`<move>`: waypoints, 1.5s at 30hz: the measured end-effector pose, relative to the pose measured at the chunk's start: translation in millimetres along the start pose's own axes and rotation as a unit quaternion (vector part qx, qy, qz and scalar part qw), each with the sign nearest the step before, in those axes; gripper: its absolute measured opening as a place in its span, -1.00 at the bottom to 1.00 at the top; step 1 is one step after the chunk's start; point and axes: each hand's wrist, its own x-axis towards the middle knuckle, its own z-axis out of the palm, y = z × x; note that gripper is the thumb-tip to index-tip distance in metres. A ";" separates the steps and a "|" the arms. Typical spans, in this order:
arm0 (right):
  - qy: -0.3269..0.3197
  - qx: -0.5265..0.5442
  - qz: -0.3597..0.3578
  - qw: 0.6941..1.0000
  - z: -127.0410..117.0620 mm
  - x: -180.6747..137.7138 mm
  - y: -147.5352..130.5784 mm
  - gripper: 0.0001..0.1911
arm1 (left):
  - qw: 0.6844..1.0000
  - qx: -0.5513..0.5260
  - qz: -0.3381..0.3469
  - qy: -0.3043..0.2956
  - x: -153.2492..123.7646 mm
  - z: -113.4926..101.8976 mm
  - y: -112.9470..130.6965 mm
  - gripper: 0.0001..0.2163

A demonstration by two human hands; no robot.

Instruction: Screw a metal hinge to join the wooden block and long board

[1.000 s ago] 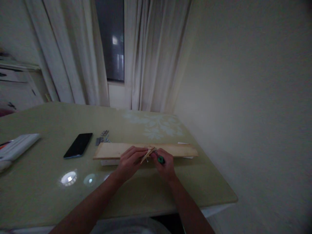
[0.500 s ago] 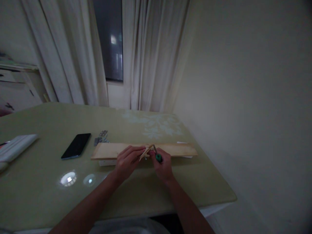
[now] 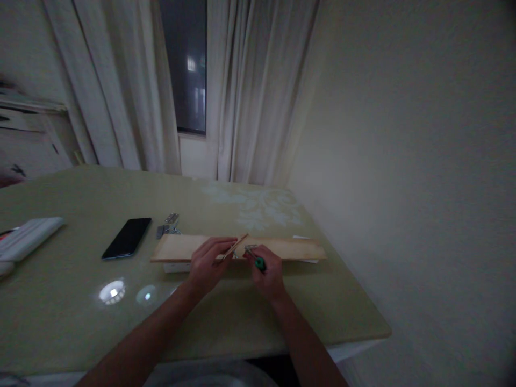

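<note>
My left hand (image 3: 209,264) is closed on a thin wooden piece (image 3: 234,248), tilted up to the right above a long pale wooden board (image 3: 296,248). My right hand (image 3: 267,269) grips a screwdriver with a green handle (image 3: 260,263), its metal shaft slanting up and left. At that hand's fingertips shows a small metal plate with holes, like a hinge (image 3: 250,247); I cannot tell whether the fingers hold it or it rests on the board. The board lies crosswise under both hands, raised on a white item (image 3: 177,267). My fingers hide part of its middle.
Left of the board lie several small metal hinges (image 3: 172,219) and a black phone (image 3: 127,238). A white case-like object (image 3: 30,237) is at the table's far left. The green table (image 3: 226,322) meets a wall on the right; curtains (image 3: 258,97) hang behind.
The thin wooden piece and my right hand have moved apart, so the hinge-like plate now shows between them. The screwdriver has tipped lower and further left. The view shifted slightly.
</note>
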 end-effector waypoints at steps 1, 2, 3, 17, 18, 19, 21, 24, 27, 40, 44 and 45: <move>-0.008 0.001 -0.007 1.000 0.4 -1.5 0.9 -0.75 | 0.999 0.012 -0.023 0.028 2.0 -1.2 -0.9 -0.88; -0.013 0.000 -0.010 1.000 1.1 -3.1 1.2 -0.75 | 0.997 0.024 -0.043 0.058 3.9 -2.9 -2.3 -0.90; -0.015 -0.001 -0.009 1.000 1.7 -4.4 0.9 -0.74 | 0.994 0.035 -0.056 0.082 5.6 -5.1 -4.2 -0.91; -0.293 -0.091 0.238 0.921 92.9 145.9 22.3 -0.72 | 0.987 0.024 0.104 0.122 -1.8 -11.8 7.9 -0.83; -0.321 -0.087 0.248 0.910 110.5 154.4 20.7 -0.67 | 0.987 0.020 0.101 0.126 -2.2 -11.1 7.2 -0.82; -0.338 -0.079 0.257 0.902 127.0 160.2 18.0 -0.63 | 0.986 0.019 0.096 0.133 -2.2 -10.8 6.1 -0.82; -0.358 -0.061 0.267 0.892 153.5 165.1 11.3 -0.60 | 0.986 0.021 0.082 0.144 -1.6 -11.1 3.5 -0.82; -0.358 -0.025 0.272 0.893 167.9 165.1 5.2 -0.61 | 0.987 0.023 0.061 0.146 -0.1 -12.7 0.3 -0.78; -0.317 0.014 0.279 0.906 147.9 164.5 9.0 -0.61 | 0.989 0.019 0.046 0.139 0.8 -13.0 -1.9 -0.75; -0.060 0.169 0.234 0.955 17.6 21.8 -17.3 -0.44 | 0.994 0.056 -0.033 0.089 -1.8 -3.6 -13.4 -0.90; -0.143 0.097 0.118 0.978 22.9 19.5 -22.4 -0.61 | 0.972 0.126 -0.157 0.124 -0.2 -13.8 -31.6 -0.90; -0.154 0.087 0.101 0.979 24.5 20.5 -22.3 -0.61 | 0.963 0.134 -0.191 0.133 -0.4 -16.5 -37.2 -0.85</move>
